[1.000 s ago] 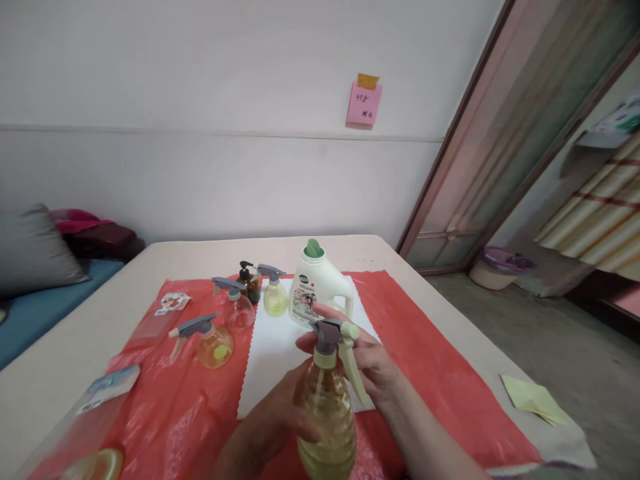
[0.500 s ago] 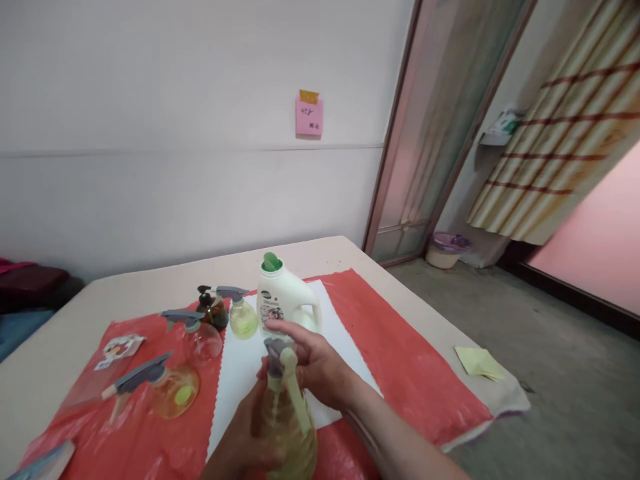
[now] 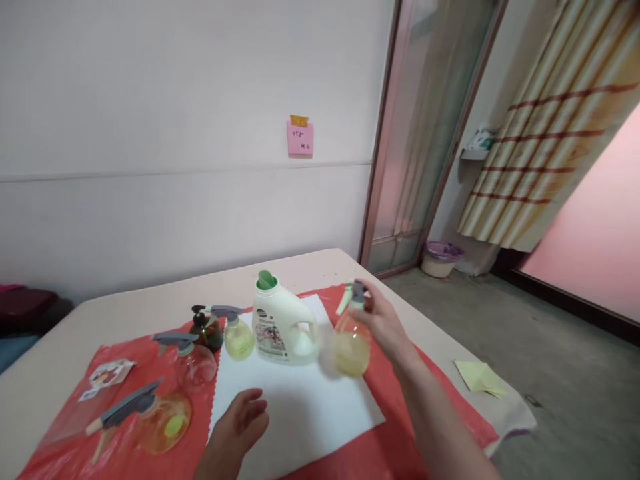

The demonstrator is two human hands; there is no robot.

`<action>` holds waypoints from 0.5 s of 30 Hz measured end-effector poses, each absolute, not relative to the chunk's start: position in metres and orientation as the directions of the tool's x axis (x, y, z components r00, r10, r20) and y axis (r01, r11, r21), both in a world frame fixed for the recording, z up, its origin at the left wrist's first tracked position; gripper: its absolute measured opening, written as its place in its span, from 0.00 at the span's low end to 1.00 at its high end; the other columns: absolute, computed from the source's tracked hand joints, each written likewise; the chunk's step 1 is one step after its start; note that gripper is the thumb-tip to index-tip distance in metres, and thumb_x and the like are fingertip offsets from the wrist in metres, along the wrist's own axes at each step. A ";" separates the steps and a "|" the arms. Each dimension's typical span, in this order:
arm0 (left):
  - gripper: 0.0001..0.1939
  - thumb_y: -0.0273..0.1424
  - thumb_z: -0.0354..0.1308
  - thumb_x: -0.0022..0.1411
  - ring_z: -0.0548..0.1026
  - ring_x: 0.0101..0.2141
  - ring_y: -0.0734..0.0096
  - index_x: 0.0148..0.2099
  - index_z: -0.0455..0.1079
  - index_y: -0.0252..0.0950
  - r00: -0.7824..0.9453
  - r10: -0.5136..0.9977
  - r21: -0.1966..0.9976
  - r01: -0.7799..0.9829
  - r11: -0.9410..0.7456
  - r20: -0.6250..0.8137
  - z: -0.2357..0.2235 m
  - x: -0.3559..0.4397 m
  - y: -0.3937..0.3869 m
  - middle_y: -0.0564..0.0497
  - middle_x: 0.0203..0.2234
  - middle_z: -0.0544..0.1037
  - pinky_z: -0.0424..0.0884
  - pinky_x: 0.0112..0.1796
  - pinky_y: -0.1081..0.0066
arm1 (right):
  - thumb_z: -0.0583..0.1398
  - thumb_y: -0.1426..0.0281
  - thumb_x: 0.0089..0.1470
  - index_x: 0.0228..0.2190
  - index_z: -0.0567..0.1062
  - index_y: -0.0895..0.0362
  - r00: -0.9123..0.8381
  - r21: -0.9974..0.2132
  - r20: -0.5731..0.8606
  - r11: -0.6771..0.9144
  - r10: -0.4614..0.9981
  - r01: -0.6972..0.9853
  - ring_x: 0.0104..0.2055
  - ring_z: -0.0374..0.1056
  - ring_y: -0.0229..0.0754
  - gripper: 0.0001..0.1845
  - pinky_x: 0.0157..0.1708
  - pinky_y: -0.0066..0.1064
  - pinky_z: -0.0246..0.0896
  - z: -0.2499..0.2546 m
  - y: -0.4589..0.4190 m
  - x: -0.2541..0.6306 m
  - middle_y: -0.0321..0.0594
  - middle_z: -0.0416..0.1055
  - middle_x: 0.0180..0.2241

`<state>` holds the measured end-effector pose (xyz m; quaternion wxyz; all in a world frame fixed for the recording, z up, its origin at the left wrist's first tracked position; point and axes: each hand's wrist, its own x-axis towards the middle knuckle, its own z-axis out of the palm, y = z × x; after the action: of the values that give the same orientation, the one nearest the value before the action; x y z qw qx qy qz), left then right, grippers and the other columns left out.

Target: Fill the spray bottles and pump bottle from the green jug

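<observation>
My right hand [image 3: 383, 313] grips the neck and spray head of a clear spray bottle [image 3: 353, 350] holding yellowish liquid. The bottle is upright at the right of the white cloth; whether its base touches the surface I cannot tell. My left hand [image 3: 243, 423] holds nothing, its fingers loosely curled and apart, over the near left part of the white cloth [image 3: 310, 413]. A white detergent jug [image 3: 283, 327] with an uncapped green mouth stands at the back of the cloth. Beside it on the left is a small spray bottle [image 3: 239, 340] with yellow-green liquid.
A dark pump bottle [image 3: 206, 331], a clear spray bottle [image 3: 196, 367] and another spray bottle [image 3: 165, 423] stand at left on the red plastic sheet [image 3: 435, 393]. A printed packet [image 3: 106, 375] lies there too. Yellow paper [image 3: 479, 378] rests near the table's right edge.
The spray bottle has gone from in front of me, between both hands, to the right beside the jug, in my right hand. My left hand has let go of it.
</observation>
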<state>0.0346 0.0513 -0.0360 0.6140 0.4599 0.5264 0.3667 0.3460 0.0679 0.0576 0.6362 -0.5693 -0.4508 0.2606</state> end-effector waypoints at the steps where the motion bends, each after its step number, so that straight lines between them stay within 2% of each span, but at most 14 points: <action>1: 0.34 0.51 0.72 0.41 0.77 0.48 0.50 0.46 0.72 0.38 0.173 0.936 0.952 0.045 0.302 -0.305 -0.038 0.034 0.052 0.41 0.41 0.81 0.71 0.47 0.58 | 0.64 0.66 0.44 0.57 0.67 0.52 0.587 -0.942 0.316 0.173 0.745 0.287 0.44 0.72 0.46 0.36 0.46 0.38 0.65 0.049 0.082 0.358 0.42 0.76 0.47; 3: 0.31 0.50 0.71 0.44 0.77 0.47 0.51 0.46 0.72 0.37 0.186 0.943 0.961 0.049 0.272 -0.276 -0.042 0.035 0.052 0.41 0.40 0.81 0.71 0.46 0.59 | 0.63 0.65 0.45 0.63 0.59 0.57 0.682 -0.935 0.321 0.108 0.657 0.337 0.48 0.71 0.49 0.44 0.50 0.42 0.63 0.030 0.116 0.373 0.48 0.75 0.50; 5: 0.29 0.46 0.70 0.45 0.78 0.45 0.52 0.46 0.73 0.37 0.207 0.948 0.970 0.074 0.232 -0.243 -0.045 0.036 0.051 0.41 0.40 0.81 0.71 0.45 0.60 | 0.63 0.65 0.46 0.65 0.56 0.59 0.697 -0.926 0.318 0.055 0.643 0.373 0.49 0.71 0.50 0.46 0.52 0.42 0.61 0.011 0.149 0.379 0.50 0.76 0.49; 10: 0.22 0.39 0.66 0.49 0.77 0.43 0.52 0.46 0.74 0.35 0.253 0.938 0.959 0.215 0.183 -0.236 -0.047 0.037 0.047 0.39 0.41 0.80 0.71 0.45 0.58 | 0.64 0.65 0.47 0.65 0.58 0.56 0.683 -0.891 0.278 -0.085 0.675 0.447 0.46 0.71 0.49 0.45 0.49 0.40 0.61 -0.024 0.213 0.378 0.48 0.78 0.46; 15: 0.19 0.34 0.62 0.53 0.75 0.47 0.53 0.48 0.73 0.37 0.354 0.896 0.945 0.278 0.174 -0.270 -0.030 0.039 0.042 0.41 0.45 0.78 0.70 0.46 0.59 | 0.63 0.61 0.52 0.64 0.60 0.57 0.700 -0.854 0.217 -0.216 0.680 0.474 0.45 0.73 0.54 0.41 0.45 0.43 0.61 -0.044 0.246 0.384 0.54 0.76 0.47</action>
<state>0.0390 0.0419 -0.0301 0.5788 0.5846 0.5021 0.2667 0.3836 0.2461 -0.0438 0.5029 -0.7729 -0.3733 0.1023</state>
